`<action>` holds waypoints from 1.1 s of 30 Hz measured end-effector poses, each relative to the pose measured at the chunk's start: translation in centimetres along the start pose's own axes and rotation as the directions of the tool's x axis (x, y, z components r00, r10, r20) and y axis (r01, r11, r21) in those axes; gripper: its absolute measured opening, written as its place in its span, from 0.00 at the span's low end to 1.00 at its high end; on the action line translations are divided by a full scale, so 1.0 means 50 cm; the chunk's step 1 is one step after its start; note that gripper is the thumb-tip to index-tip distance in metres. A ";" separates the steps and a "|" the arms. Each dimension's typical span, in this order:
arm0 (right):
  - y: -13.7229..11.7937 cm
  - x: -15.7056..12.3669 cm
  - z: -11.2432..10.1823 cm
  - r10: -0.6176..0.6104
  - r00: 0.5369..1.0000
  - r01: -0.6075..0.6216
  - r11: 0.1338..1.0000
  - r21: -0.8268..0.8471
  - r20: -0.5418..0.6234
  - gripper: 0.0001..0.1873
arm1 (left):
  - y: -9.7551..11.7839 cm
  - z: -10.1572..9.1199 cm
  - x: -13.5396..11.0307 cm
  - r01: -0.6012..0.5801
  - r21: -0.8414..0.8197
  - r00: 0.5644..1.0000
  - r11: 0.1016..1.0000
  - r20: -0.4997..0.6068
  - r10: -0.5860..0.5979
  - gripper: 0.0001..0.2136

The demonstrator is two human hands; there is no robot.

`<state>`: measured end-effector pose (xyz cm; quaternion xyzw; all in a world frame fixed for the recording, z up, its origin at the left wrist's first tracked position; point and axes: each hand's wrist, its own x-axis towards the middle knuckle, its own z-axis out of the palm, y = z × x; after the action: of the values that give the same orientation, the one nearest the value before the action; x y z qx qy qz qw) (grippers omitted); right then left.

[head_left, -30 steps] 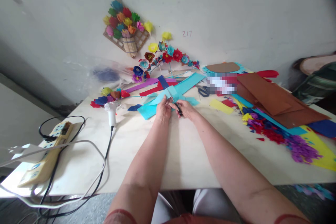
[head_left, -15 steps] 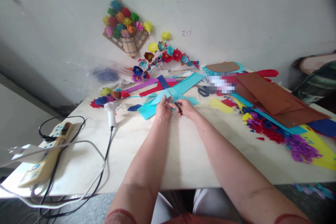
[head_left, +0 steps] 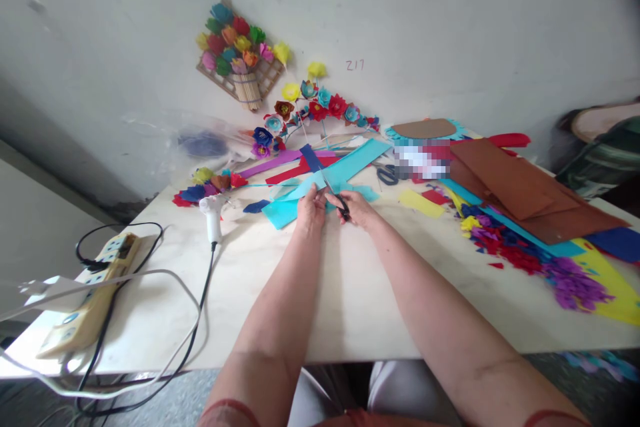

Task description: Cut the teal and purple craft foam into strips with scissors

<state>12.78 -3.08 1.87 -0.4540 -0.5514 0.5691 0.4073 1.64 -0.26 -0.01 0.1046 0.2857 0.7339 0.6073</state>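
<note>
My left hand (head_left: 311,208) pinches a light blue paper piece (head_left: 327,180) over the middle of the pale table (head_left: 280,293). My right hand (head_left: 356,207) is closed on black-handled scissors (head_left: 340,201), whose blades point up and left into that paper. Both hands sit close together, almost touching. More light blue paper strips (head_left: 295,203) lie under and behind the hands.
A white glue gun (head_left: 211,213) with a black cord lies left of the hands; a power strip (head_left: 90,300) sits at the far left. Paper flowers (head_left: 310,107), coloured strips, second scissors (head_left: 387,173), brown sheets (head_left: 515,187) and cut scraps (head_left: 525,257) fill the back and right.
The scissors have shifted slightly in my right hand, and the blue piece has turned a little between my fingers. The arms stay in place.
</note>
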 end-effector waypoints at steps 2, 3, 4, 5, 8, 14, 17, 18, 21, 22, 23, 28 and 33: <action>-0.003 -0.003 -0.002 0.003 1.000 -0.003 1.000 0.001 0.006 0.23 | 0.001 0.001 -0.003 0.009 0.009 1.000 1.000 0.008 -0.009 0.06; -0.003 -0.003 -0.002 0.002 1.000 -0.002 1.000 0.001 0.009 0.23 | 0.002 0.001 -0.005 0.013 0.013 1.000 1.000 0.010 -0.013 0.06; -0.002 -0.002 -0.003 0.000 1.000 0.000 1.000 0.002 0.015 0.23 | 0.003 0.002 -0.007 0.019 0.017 1.000 1.000 0.006 -0.019 0.07; -0.002 -0.001 -0.003 -0.002 1.000 0.002 1.000 0.006 0.021 0.23 | 0.003 0.003 -0.009 0.023 0.022 1.000 0.999 0.000 -0.023 0.07; 0.001 0.002 -0.004 -0.002 1.000 0.002 1.000 0.021 0.020 0.23 | 0.003 0.004 -0.011 0.032 0.041 0.999 0.999 -0.007 -0.032 0.07; 0.002 0.004 -0.004 -0.022 1.000 0.022 0.999 0.037 0.012 0.23 | -0.003 -0.002 -0.006 0.016 0.033 0.999 0.999 0.035 -0.017 0.08; 0.000 0.003 -0.003 -0.020 1.000 0.020 0.999 0.040 0.005 0.23 | -0.006 -0.005 -0.004 0.009 0.031 0.998 0.999 0.067 -0.011 0.09; 0.000 0.003 -0.003 -0.018 1.000 0.018 0.999 0.042 0.000 0.23 | -0.007 -0.006 -0.004 0.006 0.033 0.997 0.999 0.078 -0.009 0.09; -0.002 0.001 -0.001 -0.023 1.000 0.023 0.998 0.056 -0.010 0.23 | -0.009 -0.008 -0.002 -0.003 0.039 0.995 0.999 0.096 -0.001 0.08; -0.002 0.001 -0.001 -0.028 1.000 0.029 0.998 0.061 -0.010 0.23 | -0.009 -0.009 -0.002 -0.004 0.039 0.995 0.999 0.096 0.000 0.08; -0.001 0.001 -0.001 -0.033 0.999 0.034 0.997 0.064 -0.011 0.24 | -0.010 -0.009 -0.001 -0.005 0.039 0.996 0.999 0.094 0.002 0.08; 0.005 0.004 -0.001 -0.044 0.999 0.046 0.997 0.066 -0.027 0.24 | -0.012 -0.010 0.001 -0.007 0.027 0.996 1.000 0.094 0.005 0.09; 0.014 0.014 -0.002 -0.042 0.998 0.045 0.995 0.086 -0.042 0.24 | -0.013 -0.010 0.000 -0.014 0.020 0.995 1.000 0.104 0.011 0.09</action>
<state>12.71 -2.42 1.13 -0.4349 -0.5276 0.5744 0.4500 1.91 -0.33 -0.77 0.1505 0.2608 0.7283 0.6156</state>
